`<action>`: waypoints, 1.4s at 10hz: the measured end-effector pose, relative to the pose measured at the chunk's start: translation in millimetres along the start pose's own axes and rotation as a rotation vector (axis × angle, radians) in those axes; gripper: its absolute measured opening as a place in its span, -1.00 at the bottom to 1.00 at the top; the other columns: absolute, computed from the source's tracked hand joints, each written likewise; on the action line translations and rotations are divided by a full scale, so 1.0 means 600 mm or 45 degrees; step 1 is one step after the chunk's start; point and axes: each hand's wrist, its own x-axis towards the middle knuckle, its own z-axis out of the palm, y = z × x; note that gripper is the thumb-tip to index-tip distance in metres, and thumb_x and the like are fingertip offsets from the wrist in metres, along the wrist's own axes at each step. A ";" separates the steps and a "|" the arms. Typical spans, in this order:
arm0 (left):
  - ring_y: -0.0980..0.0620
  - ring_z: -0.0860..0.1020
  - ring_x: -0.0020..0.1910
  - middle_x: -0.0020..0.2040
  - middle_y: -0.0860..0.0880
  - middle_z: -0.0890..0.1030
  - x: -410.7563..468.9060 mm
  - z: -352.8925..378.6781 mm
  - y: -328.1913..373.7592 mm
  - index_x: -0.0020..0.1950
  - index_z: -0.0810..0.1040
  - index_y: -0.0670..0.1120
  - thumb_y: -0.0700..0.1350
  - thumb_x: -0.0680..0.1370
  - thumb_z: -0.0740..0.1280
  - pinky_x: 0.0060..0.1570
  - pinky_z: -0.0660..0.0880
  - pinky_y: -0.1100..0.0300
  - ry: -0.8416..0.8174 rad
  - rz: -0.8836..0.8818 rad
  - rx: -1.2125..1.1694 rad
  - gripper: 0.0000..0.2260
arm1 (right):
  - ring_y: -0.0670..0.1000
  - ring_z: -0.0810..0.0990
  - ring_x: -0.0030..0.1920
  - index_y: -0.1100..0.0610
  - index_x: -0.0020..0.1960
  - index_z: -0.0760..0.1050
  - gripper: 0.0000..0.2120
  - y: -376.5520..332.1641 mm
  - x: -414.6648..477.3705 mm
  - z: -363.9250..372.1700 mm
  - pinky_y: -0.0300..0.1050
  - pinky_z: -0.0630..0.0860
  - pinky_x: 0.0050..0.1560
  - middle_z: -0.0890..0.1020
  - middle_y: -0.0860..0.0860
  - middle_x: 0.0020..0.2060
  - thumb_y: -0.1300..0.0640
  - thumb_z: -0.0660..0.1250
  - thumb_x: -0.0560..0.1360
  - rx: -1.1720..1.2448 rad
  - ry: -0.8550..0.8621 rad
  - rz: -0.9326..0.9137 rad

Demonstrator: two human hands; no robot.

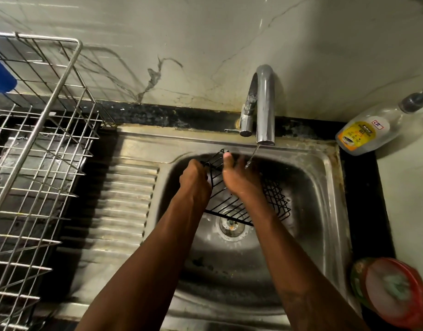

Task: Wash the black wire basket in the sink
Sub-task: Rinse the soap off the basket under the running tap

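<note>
A person washes the black wire basket [273,199] in the sink [325,168], beside a thin stream from the tap [265,103]. The left hand [195,180] grips its edge. The right hand [234,177], blurred, lies on the wires, grasp unclear. Washing looks midway, with rinsing not yet finished.

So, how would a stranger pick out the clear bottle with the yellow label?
Find the stainless steel sink and its curved chrome tap. Right of the tap, at the sink's back corner, the clear plastic bottle appears tilted on the counter. Only it carries a yellow label; the round red tub sits nearer the person.
</note>
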 end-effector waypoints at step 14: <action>-0.01 0.54 -0.38 -0.31 0.02 0.61 -0.185 0.090 -0.041 -0.12 0.57 0.00 0.09 0.64 0.09 -0.26 0.50 0.10 -0.010 1.698 1.854 -0.67 | 0.11 0.56 -0.24 0.06 -0.43 0.37 -0.39 0.055 0.025 -0.141 -0.14 0.39 -0.21 0.59 0.14 -0.35 -0.26 0.04 0.67 0.321 0.682 -0.408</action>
